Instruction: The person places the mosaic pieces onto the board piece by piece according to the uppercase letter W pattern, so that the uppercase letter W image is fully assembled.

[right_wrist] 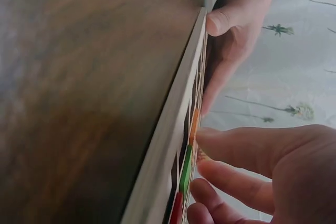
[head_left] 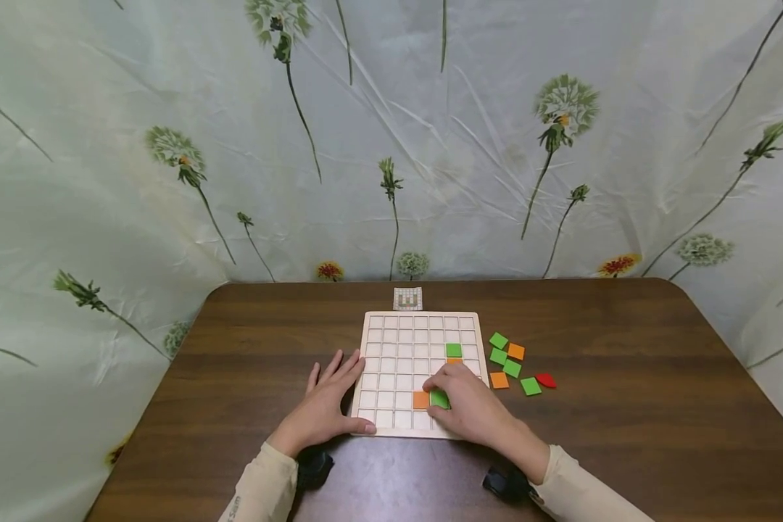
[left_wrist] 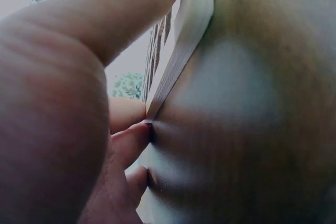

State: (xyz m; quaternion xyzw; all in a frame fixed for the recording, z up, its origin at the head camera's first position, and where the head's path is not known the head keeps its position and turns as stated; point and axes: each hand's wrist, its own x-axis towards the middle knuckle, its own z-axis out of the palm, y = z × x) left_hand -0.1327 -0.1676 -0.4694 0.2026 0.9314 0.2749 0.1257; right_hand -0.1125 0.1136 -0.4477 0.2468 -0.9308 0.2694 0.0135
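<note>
A pale wooden grid board [head_left: 385, 337] lies on the table. My left hand [head_left: 322, 409] rests at its left edge, fingers spread along the side and thumb on the near-left corner. Over the board's near right part, my right hand [head_left: 473, 406] has its thumb and fingertips around a green square tile [head_left: 439, 399], which lies in the grid. Beside that tile sits an orange tile [head_left: 420, 400]. Farther up are another green tile [head_left: 453, 350] and an orange one [head_left: 454, 360] partly hidden by my hand. In the right wrist view a red piece [right_wrist: 176, 209] follows the green tile.
Right of the board lie loose green tiles [head_left: 531, 386], orange tiles [head_left: 499, 380] and a red piece with a curved edge [head_left: 545, 380]. A small printed card [head_left: 407, 299] lies behind the board. The brown table [head_left: 626, 377] ends at a flower-patterned curtain [head_left: 470, 181].
</note>
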